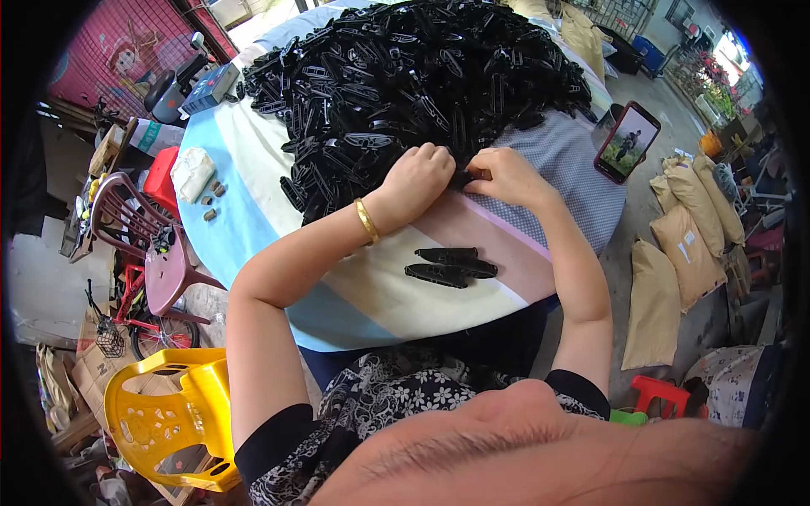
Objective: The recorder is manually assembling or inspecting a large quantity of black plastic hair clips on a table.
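A large heap of glossy black oblong plastic pieces (371,93) covers the far part of the cloth-covered table (371,304). At the heap's near edge my left hand (418,183) is closed, its fingers curled under, so what they grip is hidden. Just to its right, my right hand (508,179) pinches a black plastic piece (461,179) between thumb and fingers; most of that piece is covered by the hands. Closer to me, between my forearms, a few loose black pieces (450,266) lie side by side on the cloth.
A phone (627,143) stands tilted at the table's right edge. On the left lie a white bundle (193,174), small brownish lumps (211,215) and a blue box (211,88). Around the table are a yellow chair (173,413), a pink chair (164,270) and brown sacks (688,244).
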A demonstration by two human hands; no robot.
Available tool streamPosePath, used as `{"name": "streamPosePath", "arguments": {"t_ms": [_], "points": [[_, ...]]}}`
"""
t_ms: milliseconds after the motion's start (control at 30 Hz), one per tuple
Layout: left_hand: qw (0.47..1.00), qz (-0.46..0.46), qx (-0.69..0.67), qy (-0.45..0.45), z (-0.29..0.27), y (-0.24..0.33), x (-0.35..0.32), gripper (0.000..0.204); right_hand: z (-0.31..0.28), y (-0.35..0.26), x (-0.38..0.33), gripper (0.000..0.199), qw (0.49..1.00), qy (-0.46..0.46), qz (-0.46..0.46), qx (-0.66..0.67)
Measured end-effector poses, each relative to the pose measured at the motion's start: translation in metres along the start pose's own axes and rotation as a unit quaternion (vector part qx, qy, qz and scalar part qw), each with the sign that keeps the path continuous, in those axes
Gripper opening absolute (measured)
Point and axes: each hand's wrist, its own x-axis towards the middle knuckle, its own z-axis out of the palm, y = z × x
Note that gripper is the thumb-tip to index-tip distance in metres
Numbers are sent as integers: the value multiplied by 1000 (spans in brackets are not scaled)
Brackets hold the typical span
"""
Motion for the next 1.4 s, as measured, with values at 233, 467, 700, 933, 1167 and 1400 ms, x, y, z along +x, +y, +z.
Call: {"name": "streamPosePath", "arguments": {"t_ms": [233,467,700,933,1167,1400], "points": [[892,-95,-410,164,-31,5,-30,27,-4,-5,2,20,972,84,92,201],[468,-221,-855,42,-3,0,-43,36,9,-40,0,16,921,250,-34,296],[417,-212,-883,52,5,1,-42,27,14,-59,-5,9,939,267,-96,196],[524,-195,-825,85,5,0,-45,23,10,-64,-3,12,926,305,-219,29],[385,-205,-899,30,-12,-3,-45,26,3,-55,-1,18,921,329,-167,128],[398,-216,-890,-48,-10,-14,-48,28,4,-62,-2,23,916,255,-308,17]]}}
